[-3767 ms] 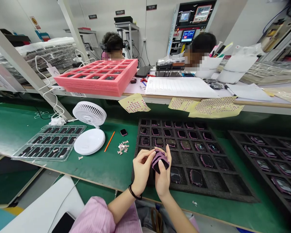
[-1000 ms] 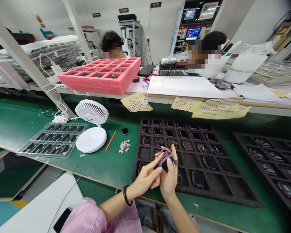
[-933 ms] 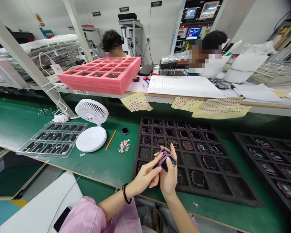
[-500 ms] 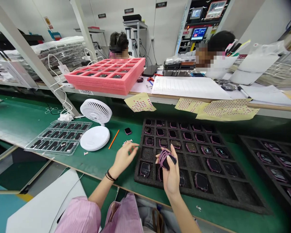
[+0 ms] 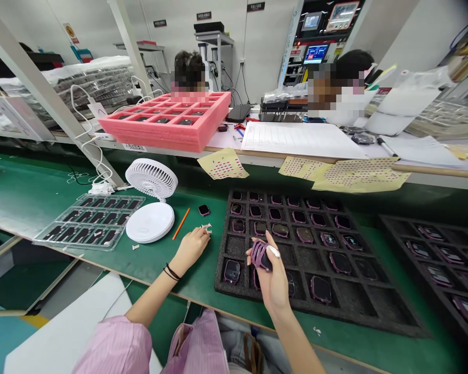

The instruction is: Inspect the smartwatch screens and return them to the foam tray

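My right hand (image 5: 276, 280) is curled closed around a stack of purple watch cases (image 5: 260, 255), thumb pressed on top, held above the near left part of the dark foam tray (image 5: 354, 291). My left hand (image 5: 194, 246) is palm down at the small pale pieces (image 5: 207, 227) on the green counter (image 5: 203, 278), fingers bent; I can't tell whether they grip one. The orange stick (image 5: 181, 223) lies near that hand, between it and the white fan (image 5: 150, 222).

A green table (image 5: 203, 265) carries a black foam tray (image 5: 353, 280), a white fan (image 5: 150, 222), an orange stick (image 5: 181, 223) and a clear plastic tray (image 5: 119, 240).
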Available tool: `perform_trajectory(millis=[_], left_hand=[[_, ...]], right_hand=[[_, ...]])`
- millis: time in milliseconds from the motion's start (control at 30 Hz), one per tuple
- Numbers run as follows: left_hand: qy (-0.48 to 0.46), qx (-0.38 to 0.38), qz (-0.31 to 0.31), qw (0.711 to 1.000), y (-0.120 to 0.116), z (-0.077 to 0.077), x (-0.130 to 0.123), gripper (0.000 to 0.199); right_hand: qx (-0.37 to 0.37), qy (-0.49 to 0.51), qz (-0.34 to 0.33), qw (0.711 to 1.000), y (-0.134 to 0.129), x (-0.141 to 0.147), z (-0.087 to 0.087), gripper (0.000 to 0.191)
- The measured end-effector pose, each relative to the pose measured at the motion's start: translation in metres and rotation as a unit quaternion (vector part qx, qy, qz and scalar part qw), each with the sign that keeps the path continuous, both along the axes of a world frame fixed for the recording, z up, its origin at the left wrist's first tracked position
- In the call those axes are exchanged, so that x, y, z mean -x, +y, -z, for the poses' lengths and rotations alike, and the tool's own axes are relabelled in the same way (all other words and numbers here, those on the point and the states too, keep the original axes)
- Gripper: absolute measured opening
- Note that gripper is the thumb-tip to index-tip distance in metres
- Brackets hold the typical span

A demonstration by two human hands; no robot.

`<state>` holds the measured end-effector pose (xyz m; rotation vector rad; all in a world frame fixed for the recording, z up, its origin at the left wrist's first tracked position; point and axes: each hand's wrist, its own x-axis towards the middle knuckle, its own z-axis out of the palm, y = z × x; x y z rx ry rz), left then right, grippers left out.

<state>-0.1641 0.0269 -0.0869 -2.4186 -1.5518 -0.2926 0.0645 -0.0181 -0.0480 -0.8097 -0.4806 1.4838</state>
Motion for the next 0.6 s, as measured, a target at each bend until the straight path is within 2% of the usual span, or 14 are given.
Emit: perform_trajectory(millis=[67, 133, 233, 333, 433, 600], left_hand=[[-0.035, -0.03, 0.025, 0.999, -0.003, -0.012, -0.005, 0.025], [-0.122, -0.058, 0.075, 0.988, -0.009, -0.031, -0.015, 0.023], [-0.239, -0.031, 0.204, 0.949, -0.021, -0.067, -0.038, 0.019], [-0.263, 0.003, 0.337, 0.904, -0.026, -0.094, -0.058, 0.017], [-0.251, 0.027, 0.395, 0.883, -0.022, -0.102, -0.066, 0.017], [-0.235, 0.072, 0.402, 0.882, -0.016, -0.102, -0.064, 0.022]], right_hand=[[0.026, 0.031, -0.032, 0.999, 0.002, -0.002, -0.004, 0.048], [0.065, 0.066, -0.09, 0.992, 0.005, -0.005, -0.009, 0.045], [0.118, 0.115, -0.192, 0.968, 0.008, -0.008, -0.016, 0.039], [0.126, 0.146, -0.259, 0.946, 0.006, -0.008, -0.02, 0.029], [0.107, 0.143, -0.304, 0.936, 0.001, -0.009, -0.023, 0.02], [0.089, 0.158, -0.344, 0.921, -0.006, -0.012, -0.027, 0.022]])
